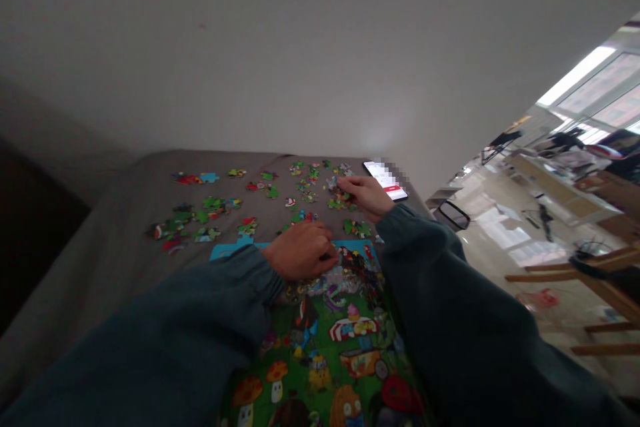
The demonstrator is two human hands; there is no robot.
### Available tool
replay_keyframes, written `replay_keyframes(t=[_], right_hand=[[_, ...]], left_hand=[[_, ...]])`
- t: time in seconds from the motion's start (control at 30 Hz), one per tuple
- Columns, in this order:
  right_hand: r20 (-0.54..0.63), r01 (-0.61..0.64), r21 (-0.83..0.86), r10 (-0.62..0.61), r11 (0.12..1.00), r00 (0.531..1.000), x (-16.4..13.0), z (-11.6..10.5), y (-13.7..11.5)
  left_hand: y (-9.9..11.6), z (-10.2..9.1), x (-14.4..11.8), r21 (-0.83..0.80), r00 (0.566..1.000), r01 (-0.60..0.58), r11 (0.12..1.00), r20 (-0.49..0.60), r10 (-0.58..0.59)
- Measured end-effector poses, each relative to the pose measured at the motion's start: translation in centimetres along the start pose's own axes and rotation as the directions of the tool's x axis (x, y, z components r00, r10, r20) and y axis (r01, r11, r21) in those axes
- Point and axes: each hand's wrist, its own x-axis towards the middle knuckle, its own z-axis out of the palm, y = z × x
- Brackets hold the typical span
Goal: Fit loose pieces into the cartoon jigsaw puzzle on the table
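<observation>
Jigsaw puzzle, long axis and blue top edge pointing toward the wall, lies on grey cloth; left hand curled over it, right hand narrowly pinched at loose pieces. Whether either grips one, I cannot tell.

A grey cloth-covered surface bears a partly assembled puzzle, loose pieces, a phone.

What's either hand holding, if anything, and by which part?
Can't tell: the right hand has fingertips at loose puzzle pieces, and the left hand curls over the assembled puzzle, its grip hidden.
</observation>
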Motion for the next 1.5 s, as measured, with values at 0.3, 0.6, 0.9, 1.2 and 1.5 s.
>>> replay_keyframes(t=[0.3,0.6,0.9,1.2,1.5], right_hand=[[0.021,-0.15,0.471,0.158,0.869,0.987,-10.7,0.0,-1.2],[-0.028,-0.067,0.529,0.096,0.846,0.995,-10.0,-1.3,-0.9],[0.044,-0.09,0.494,0.078,0.865,0.996,-10.0,-1.2,-0.9],[0.398,-0.112,0.39,-0.058,0.914,0.916,-14.7,2.4,-2.2],[0.255,0.33,-0.076,-0.301,0.941,0.919,-14.6,2.3,-1.5]], left_hand=[[-0.4,0.0,0.1,-0.036,1.0,-0.016,0.999,-0.001,0.016],[-0.6,-1.1,0.3,-0.138,0.995,0.103,0.985,0.019,-0.101],[0.8,-9.4,-0.4,-0.087,0.852,0.481,0.872,-0.189,-0.489],[6.4,-6.1,-4.0,-0.463,0.796,0.584,0.667,0.165,-0.583],[5.5,-2.8,-7.8,-0.258,0.868,0.495,0.83,0.107,-0.484]])
